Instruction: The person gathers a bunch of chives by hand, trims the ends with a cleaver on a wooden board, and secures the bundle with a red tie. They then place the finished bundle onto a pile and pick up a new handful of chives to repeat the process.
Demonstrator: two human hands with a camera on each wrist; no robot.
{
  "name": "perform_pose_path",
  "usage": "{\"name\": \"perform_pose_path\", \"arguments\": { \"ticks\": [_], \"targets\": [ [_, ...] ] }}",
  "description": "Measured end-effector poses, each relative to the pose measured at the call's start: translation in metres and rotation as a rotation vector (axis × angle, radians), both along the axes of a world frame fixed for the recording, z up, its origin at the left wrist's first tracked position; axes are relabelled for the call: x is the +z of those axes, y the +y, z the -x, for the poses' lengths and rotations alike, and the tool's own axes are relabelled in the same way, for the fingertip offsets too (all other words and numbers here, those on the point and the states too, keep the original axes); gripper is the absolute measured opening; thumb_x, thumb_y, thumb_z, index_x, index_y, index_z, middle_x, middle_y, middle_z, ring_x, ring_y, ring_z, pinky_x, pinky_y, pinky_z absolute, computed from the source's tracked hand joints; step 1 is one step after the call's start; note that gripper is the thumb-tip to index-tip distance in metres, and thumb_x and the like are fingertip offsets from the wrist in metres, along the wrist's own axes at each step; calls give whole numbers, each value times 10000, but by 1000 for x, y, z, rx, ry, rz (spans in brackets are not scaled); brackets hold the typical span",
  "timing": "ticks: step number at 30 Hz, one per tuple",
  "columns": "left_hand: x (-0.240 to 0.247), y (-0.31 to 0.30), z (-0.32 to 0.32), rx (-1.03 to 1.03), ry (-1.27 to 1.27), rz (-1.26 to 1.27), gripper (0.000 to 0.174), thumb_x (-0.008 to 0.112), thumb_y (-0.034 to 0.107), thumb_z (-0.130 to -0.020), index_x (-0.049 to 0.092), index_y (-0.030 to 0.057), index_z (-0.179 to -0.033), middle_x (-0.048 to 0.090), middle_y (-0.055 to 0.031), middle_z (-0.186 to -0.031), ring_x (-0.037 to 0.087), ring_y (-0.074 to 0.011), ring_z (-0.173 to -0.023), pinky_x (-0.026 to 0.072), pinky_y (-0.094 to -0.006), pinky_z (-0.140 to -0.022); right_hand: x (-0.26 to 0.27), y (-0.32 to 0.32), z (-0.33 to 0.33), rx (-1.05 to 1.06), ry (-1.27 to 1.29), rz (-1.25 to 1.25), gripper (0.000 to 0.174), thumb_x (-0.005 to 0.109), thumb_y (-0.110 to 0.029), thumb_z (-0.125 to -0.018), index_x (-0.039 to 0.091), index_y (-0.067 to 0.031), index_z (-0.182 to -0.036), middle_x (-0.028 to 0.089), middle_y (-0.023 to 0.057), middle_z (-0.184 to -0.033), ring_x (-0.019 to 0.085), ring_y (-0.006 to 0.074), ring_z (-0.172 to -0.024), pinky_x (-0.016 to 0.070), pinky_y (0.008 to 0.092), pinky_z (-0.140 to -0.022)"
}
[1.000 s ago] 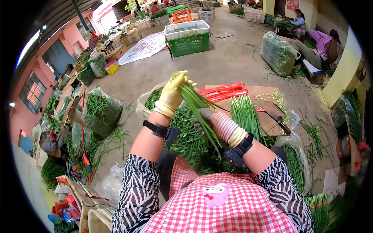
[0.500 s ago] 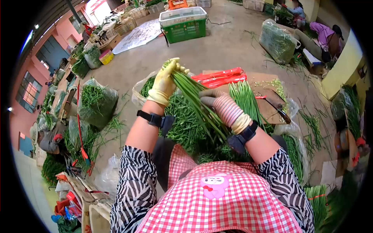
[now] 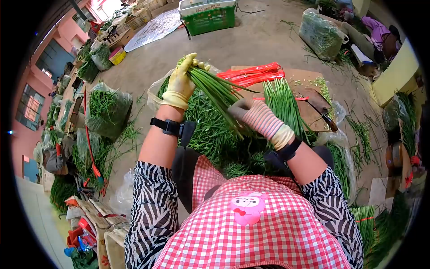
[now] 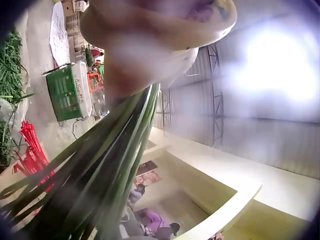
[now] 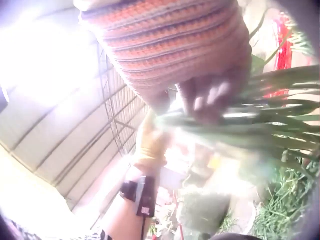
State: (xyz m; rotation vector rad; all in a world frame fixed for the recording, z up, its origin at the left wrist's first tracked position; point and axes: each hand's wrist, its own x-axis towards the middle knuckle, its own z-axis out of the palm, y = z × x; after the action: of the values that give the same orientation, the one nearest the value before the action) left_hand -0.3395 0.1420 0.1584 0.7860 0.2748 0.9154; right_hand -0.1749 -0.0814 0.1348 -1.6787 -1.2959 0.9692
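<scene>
My left hand (image 3: 182,80), in a pale yellow glove, grips a bunch of long green chives (image 3: 209,89) near its pale ends. The leaves slant down to the right. My right hand (image 3: 260,117), in a striped glove with dark fingers, has its fingers curled on the leaves lower down. In the right wrist view the leaves (image 5: 287,107) fan out past the right fingers. A loose heap of greens (image 3: 208,127) lies below both hands in a plastic bag. Beside the right hand, another bunch of chives (image 3: 283,105) rests on a board (image 3: 309,80).
Red strips (image 3: 255,75) lie at the board's back edge. A dark-handled blade (image 3: 324,115) lies on its right side among pale trimmings. Filled plastic bags stand left (image 3: 107,110) and back right (image 3: 320,36). A green crate (image 3: 208,22) stands ahead on the floor.
Both hands stay on the bunch; the right hand has shifted up along the leaves relative to a second ago. The head view has tilted downward, so the crate sits higher in it.
</scene>
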Motion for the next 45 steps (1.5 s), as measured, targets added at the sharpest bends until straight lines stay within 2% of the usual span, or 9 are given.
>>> {"name": "perform_pose_path", "arguments": {
  "ticks": [5,8,12,18,22,31,35,40,45],
  "targets": [
    [-9,-6,-11,-71,-25,-13,176,663,149,-1024,651,25,-1149,617,-70,-919,636,-252,-910,559,-520,-966,-9,16,19,-25,-250,-98,349,699,-363,-907,753,-59,-1070,748,219,-940,724,381,-924,570,430,-865],
    [-6,-18,-10,-59,63,-94,176,656,165,-1033,646,27,-1143,615,-51,-921,635,-228,-874,572,-496,-934,-7,18,14,-11,-229,-134,268,707,-242,-911,731,-15,-1050,744,180,-908,727,233,-850,574,350,-806],
    [-8,-21,-1,-60,203,-170,183,640,193,-1050,649,37,-1145,599,-23,-882,631,-196,-808,583,-433,-885,-3,10,-5,130,338,-2,253,758,-255,-938,743,-17,-1021,741,54,-935,698,168,-865,561,332,-835],
    [-17,-27,9,-351,397,-306,307,624,384,-1058,652,82,-1106,513,27,-765,547,-134,-699,539,-344,-737,21,9,-19,301,1139,-229,459,707,-261,-983,638,33,-1329,698,139,-1317,656,268,-1249,519,390,-1083],
    [-21,-32,7,-439,368,-368,342,633,433,-1047,640,91,-1055,474,41,-715,481,-116,-642,484,-324,-661,8,18,-33,318,1228,-249,447,689,-234,-993,626,22,-1353,693,138,-1336,648,279,-1266,511,408,-1101],
    [-25,-51,-18,-443,490,-433,322,705,304,-1002,674,31,-1169,698,-16,-1039,676,-125,-823,583,-315,-728,19,18,-21,280,1052,-376,377,687,-250,-997,686,8,-1272,726,114,-1260,683,218,-1155,525,373,-1048],
    [-29,-50,-17,-471,348,-241,466,613,536,-1029,676,78,-1090,563,31,-724,590,-120,-652,600,-378,-766,5,17,-31,228,1278,-446,388,673,-232,-999,670,28,-1287,689,171,-1318,643,289,-1252,487,448,-1139],
    [-15,-54,-16,-625,336,-336,305,669,379,-1027,649,75,-1028,491,46,-711,526,-106,-654,598,-402,-848,-11,18,-40,218,1362,-444,396,666,-229,-1002,656,41,-1292,651,216,-1367,603,352,-1312,447,512,-1196],
    [-10,-59,-7,-539,533,-439,341,696,187,-975,676,16,-1270,537,14,-774,563,-100,-689,605,-404,-876,15,14,-69,328,1173,-608,407,576,-249,-1048,635,30,-1338,603,194,-1456,547,348,-1386,380,528,-1231]
  ]
}}
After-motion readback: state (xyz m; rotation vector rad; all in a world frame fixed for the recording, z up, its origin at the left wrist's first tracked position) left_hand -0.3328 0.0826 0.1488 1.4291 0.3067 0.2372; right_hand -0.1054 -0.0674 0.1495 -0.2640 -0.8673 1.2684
